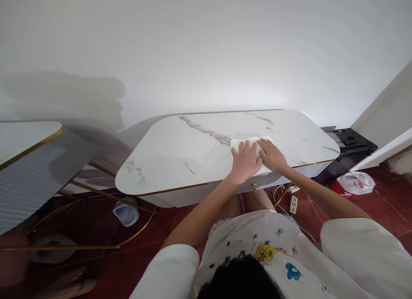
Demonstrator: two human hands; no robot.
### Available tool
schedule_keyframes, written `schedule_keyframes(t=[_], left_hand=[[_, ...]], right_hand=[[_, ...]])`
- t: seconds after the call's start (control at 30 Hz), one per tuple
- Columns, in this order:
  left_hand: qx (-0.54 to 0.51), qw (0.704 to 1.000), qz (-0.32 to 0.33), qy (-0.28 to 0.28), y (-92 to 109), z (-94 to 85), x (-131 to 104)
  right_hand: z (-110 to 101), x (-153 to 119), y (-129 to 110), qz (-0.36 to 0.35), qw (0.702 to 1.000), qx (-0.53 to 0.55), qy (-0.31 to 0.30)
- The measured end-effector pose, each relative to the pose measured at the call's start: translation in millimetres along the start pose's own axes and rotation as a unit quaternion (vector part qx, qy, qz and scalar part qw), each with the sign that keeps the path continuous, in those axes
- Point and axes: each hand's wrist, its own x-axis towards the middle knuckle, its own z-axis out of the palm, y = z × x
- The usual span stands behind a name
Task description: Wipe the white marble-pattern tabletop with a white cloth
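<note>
Both my hands rest on a white folded cloth or paper wipe (237,143) lying on the white marble-patterned tabletop (167,155), right of its middle. My left hand (246,161) is flat on it with its fingers spread and pointing away from me. My right hand (272,155) lies close beside it, palm down, fingers stretched out to the left over the cloth. Much of the cloth is hidden under the two hands. Its near edge reaches the table's gold-trimmed front edge.
A small gold drawer knob (254,186) is on the table front. At left stands another white gold-edged table (28,138). A black case (354,141) sits at right, near a plastic bag (355,182). A power strip (293,204) with cables lies on the red tiled floor.
</note>
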Motion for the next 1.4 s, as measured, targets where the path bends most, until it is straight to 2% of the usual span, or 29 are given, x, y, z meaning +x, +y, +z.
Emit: schedule_keyframes(t=[0.27,0.4,0.57,0.83,0.97,1.13,1.4], left_hand=[[0.032,0.999,-0.003,0.006,-29,-8.4,-16],[0.048,0.999,-0.014,-0.005,-36,-8.3,-9],[0.039,0.999,-0.006,0.013,-50,-3.9,28],[0.004,0.999,0.019,0.05,-89,-1.3,111],[-0.013,0.998,0.005,0.057,-105,0.2,148],[-0.017,0.998,-0.015,0.057,-118,-0.5,178],[-0.017,0.999,-0.014,0.048,-137,-3.2,219]], right_hand=[[1,-3,-47,0.019,0.999,-0.038,-0.014],[2,8,-50,0.011,0.999,-0.031,-0.025],[7,48,-38,0.002,0.999,-0.021,-0.025],[26,133,-21,0.016,0.999,-0.033,-0.001],[34,173,-12,0.01,0.999,-0.03,-0.003],[42,209,-3,-0.002,1.0,-0.024,0.008],[52,253,4,0.003,1.0,-0.005,0.017]])
